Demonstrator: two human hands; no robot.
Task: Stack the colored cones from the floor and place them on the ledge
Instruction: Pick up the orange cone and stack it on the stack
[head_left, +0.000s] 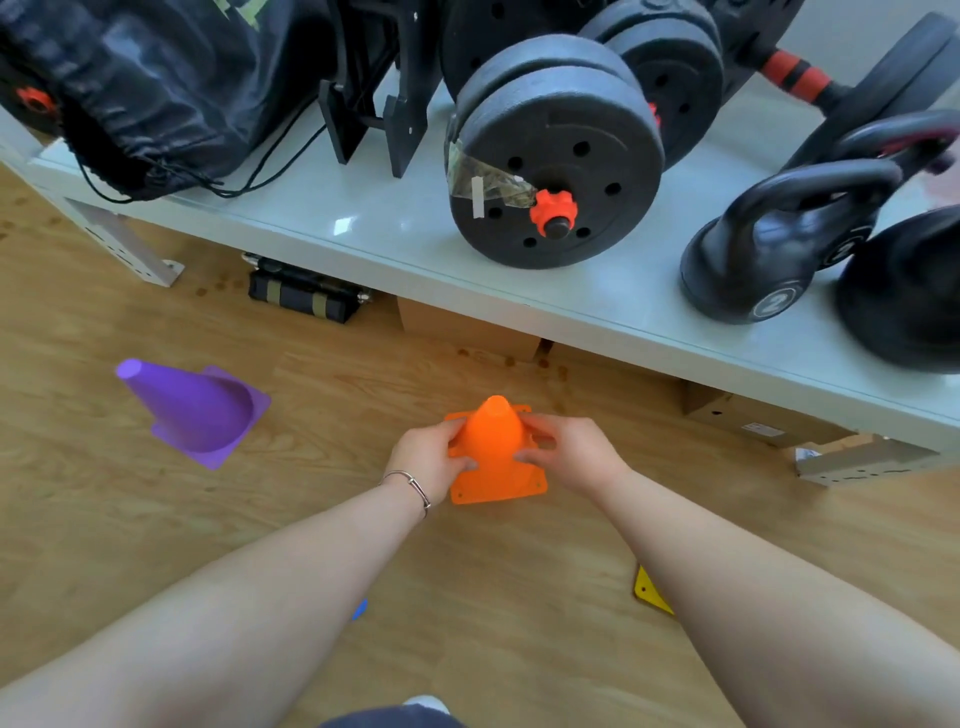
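My left hand (431, 457) and right hand (569, 452) grip the orange cone (493, 441) above the floor (311, 519), near the ledge (415, 244)

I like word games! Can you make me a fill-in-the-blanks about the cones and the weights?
1. Both hands, left hand and right hand, hold the ____ cone.
2. The purple cone stands on the ____.
3. The kettlebell on the ledge shows the number ____.

Missing words: orange; floor; 2
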